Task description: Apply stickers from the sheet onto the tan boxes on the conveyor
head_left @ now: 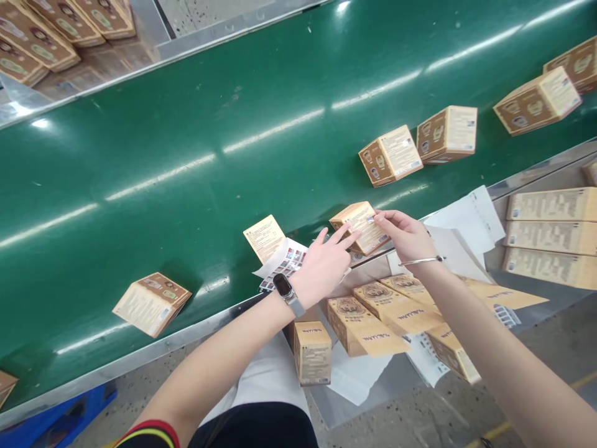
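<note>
A small brown and cream box [358, 219] sits at the near edge of the green belt, its printed cream face up. My right hand [405, 235] pinches at the right side of that face, beside a small coloured mark; whether a sticker is between the fingertips is too small to tell. My left hand [326, 258] has its fingers spread, with fingertips resting on the same face. Under and beside my left hand lies a sheet of small stickers [288, 260], partly over another box [264, 239]. The left palm's underside is hidden.
Boxes stand on the green belt [186, 205], one at left [152, 303] and several at right [390, 155]. Open-flapped boxes [347, 317], a closed box [313, 353] and paper sheets [357, 376] lie near me. More boxes [550, 236] line the right side; others fill the upper left.
</note>
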A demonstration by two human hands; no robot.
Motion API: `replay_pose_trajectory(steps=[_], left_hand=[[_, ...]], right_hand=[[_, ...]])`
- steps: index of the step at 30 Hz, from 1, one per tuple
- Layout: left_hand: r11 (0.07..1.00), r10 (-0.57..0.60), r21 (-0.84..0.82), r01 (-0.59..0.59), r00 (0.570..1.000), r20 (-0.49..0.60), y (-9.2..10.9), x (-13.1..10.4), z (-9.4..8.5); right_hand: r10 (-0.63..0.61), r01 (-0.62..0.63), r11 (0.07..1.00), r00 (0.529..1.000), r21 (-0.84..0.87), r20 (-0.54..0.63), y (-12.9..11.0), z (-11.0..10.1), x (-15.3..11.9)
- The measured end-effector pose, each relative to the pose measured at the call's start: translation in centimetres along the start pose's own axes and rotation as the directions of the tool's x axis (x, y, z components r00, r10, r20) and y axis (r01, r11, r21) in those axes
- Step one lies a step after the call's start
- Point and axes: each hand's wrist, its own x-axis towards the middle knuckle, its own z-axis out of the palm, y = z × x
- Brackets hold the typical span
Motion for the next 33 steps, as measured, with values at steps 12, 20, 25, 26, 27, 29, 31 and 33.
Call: replay_pose_trajectory(steps=[12,20,25,26,27,29,31,33], left_hand=[[0.999,0.028,-0.027,-0.027,0.999,0.027,-0.1,3.2,0.5],[0.998,0.066,-0.015,-0.066,0.998,-0.004,0.4,5.0,-0.3],[0.995,0.095,-0.034,-0.097,0.994,-0.044,2.4,4.0,-2.6],[0.994,0.094,-0.042,-0.096,0.994,-0.046,2.8,3.3,-3.1],[0.994,0.092,-0.051,-0.095,0.995,-0.046,3.2,2.3,-3.4],[0.992,0.092,-0.078,-0.096,0.994,-0.054,3.7,0.1,-3.9],[0.989,0.092,-0.112,-0.101,0.993,-0.077,3.7,-2.4,-4.0],[0.982,0.093,-0.153,-0.107,0.991,-0.094,3.4,-4.9,-3.6]], right_hand=[[-0.103,0.082,0.992,0.968,-0.100,-0.228,0.8,-0.6,2.1],[-0.045,0.025,0.997,0.955,-0.073,-0.293,1.6,-1.9,4.3],[0.114,-0.113,0.993,0.960,0.015,-0.254,2.2,-3.5,6.5],[0.149,-0.145,0.989,0.962,0.034,-0.230,2.2,-3.9,6.9],[0.180,-0.173,0.984,0.962,0.051,-0.206,2.1,-4.3,7.2],[0.219,-0.209,0.975,0.960,0.078,-0.174,1.9,-4.9,7.8],[0.228,-0.215,0.972,0.961,0.095,-0.159,1.8,-5.1,8.0],[0.219,-0.206,0.974,0.963,0.098,-0.156,2.0,-4.9,8.1]])
